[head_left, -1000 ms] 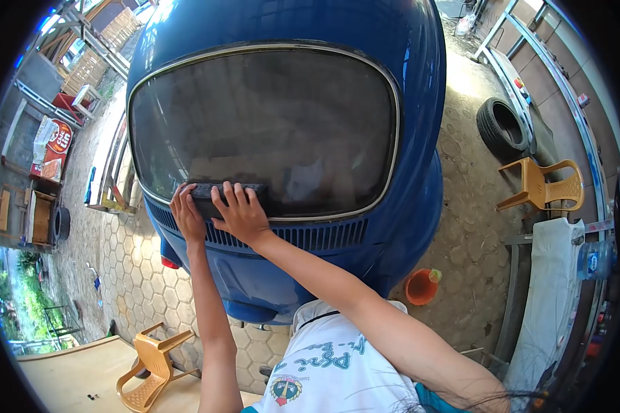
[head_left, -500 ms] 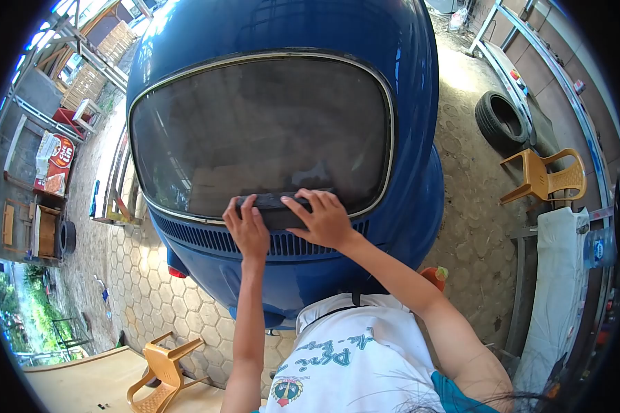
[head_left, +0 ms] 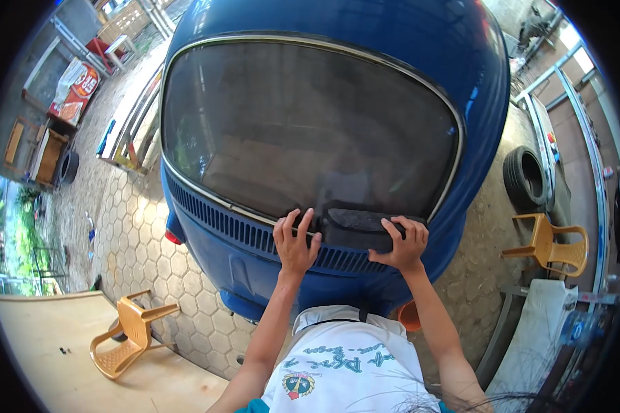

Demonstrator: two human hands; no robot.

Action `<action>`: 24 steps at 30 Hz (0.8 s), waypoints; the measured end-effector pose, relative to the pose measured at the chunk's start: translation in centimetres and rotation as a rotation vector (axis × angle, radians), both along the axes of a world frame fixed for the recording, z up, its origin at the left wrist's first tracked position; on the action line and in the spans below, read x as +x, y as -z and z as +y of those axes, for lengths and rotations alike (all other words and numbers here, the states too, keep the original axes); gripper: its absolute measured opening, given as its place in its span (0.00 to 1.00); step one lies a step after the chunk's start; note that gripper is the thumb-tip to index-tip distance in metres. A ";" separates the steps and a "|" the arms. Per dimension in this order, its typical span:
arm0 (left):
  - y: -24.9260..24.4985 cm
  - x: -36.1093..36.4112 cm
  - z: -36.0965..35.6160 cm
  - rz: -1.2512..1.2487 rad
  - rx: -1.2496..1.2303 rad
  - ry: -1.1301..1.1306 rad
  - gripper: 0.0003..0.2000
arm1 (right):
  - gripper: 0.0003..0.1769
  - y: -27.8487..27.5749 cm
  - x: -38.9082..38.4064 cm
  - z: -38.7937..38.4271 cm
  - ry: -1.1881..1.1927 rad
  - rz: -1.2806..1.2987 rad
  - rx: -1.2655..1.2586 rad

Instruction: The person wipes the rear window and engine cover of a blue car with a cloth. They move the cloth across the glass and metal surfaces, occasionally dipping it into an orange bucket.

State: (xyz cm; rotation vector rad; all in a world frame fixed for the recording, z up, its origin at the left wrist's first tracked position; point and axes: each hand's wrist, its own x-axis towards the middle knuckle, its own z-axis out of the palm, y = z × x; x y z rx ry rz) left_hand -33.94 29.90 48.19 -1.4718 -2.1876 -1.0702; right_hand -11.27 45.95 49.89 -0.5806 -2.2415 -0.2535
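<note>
On the blue car [head_left: 365, 27], below its rear window [head_left: 310, 124], the dark block [head_left: 355, 230] has shifted right, leaving your right hand's [head_left: 408, 251] half-closed grip steadying it, your left hand [head_left: 297, 253] loosely curled and empty beside it.

There are two hands [head_left: 296, 246] [head_left: 405, 244], one black block [head_left: 358, 228], one blue car [head_left: 241, 272] with one window [head_left: 310, 131], and one white shirt [head_left: 351, 378]. Of yellow chairs [head_left: 132, 321] [head_left: 544, 239] I count two, of orange buckets [head_left: 410, 316] one, and of tires [head_left: 516, 180] [head_left: 69, 167] two clearly visible.
</note>
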 end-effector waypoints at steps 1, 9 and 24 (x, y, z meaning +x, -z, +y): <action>1.3 -1.0 -0.7 -0.020 0.059 -0.044 0.17 | 0.36 0.2 0.0 0.2 -0.005 0.008 0.013; 2.9 -1.5 -1.4 0.025 0.155 -0.106 0.09 | 0.40 1.2 0.3 1.3 -0.038 0.035 0.049; 2.3 -1.6 -1.2 0.007 0.163 -0.129 0.08 | 0.41 0.9 0.6 1.2 -0.023 -0.047 0.034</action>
